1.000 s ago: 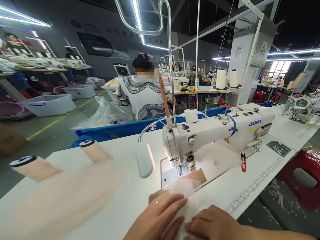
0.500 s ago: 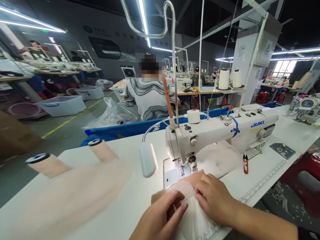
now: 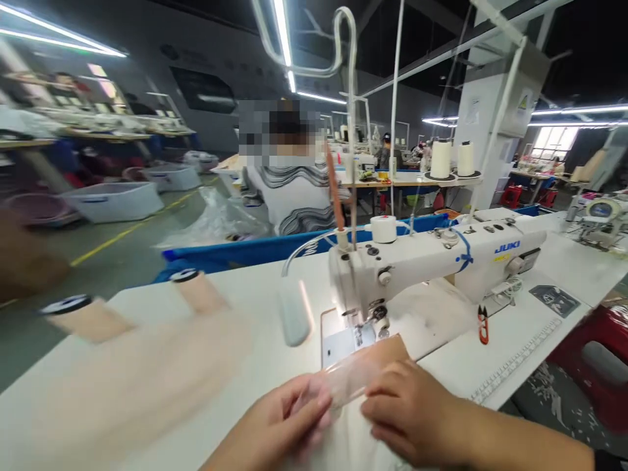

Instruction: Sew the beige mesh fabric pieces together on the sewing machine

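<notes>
This is a big, dark room with long bright lights (image 3: 282, 29) on the ceiling and a window (image 3: 548, 137) glowing far off on the right. The floor (image 3: 88, 258) is grey with a yellow line (image 3: 122, 232) painted on it, and white tubs (image 3: 110, 199) sit on it by the dark back wall (image 3: 206, 91). A person in a striped top (image 3: 289, 190) sits at another table past a blue rail (image 3: 275, 247), and a red stool (image 3: 596, 356) stands at the right.

sheer cloth strip (image 3: 349, 379), glossy white sewing machine (image 3: 432, 261)
</notes>
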`<state>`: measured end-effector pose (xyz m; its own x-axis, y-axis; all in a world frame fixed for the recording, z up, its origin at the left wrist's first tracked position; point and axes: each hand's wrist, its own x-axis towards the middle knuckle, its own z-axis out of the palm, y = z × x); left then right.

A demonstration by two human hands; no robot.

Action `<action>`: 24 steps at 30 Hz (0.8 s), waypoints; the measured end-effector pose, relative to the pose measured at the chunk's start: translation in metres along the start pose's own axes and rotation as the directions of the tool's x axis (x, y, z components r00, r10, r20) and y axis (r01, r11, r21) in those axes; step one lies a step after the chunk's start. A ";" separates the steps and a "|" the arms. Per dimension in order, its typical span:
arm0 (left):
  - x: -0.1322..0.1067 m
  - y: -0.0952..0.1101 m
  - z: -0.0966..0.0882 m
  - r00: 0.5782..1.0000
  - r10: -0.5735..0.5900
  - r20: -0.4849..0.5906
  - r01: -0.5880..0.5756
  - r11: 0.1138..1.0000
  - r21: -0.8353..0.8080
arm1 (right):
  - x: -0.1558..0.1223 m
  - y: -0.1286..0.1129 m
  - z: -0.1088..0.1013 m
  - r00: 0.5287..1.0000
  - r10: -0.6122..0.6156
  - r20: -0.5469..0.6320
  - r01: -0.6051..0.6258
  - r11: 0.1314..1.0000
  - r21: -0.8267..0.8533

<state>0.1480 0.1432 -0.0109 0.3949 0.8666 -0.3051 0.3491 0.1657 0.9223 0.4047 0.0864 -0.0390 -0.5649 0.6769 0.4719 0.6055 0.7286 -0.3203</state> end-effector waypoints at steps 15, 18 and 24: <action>0.020 0.038 0.007 0.985 0.171 0.027 -0.155 0.799 0.581 | -0.006 -0.004 -0.032 0.993 -0.028 0.115 0.014 0.993 0.114; 0.024 0.033 0.013 0.978 0.201 0.053 -0.198 0.827 0.526 | 0.007 0.004 -0.049 0.993 0.038 0.110 -0.060 0.979 0.196; 0.021 0.025 0.014 0.984 0.172 0.053 -0.180 0.920 0.347 | 0.054 0.017 -0.025 0.937 0.304 0.175 -0.345 0.887 0.307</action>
<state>0.1768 0.1585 0.0021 0.4938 0.8558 -0.1541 0.5455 -0.1668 0.8213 0.3985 0.1326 0.0018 -0.4430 0.8737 0.2010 0.5598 0.4447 -0.6992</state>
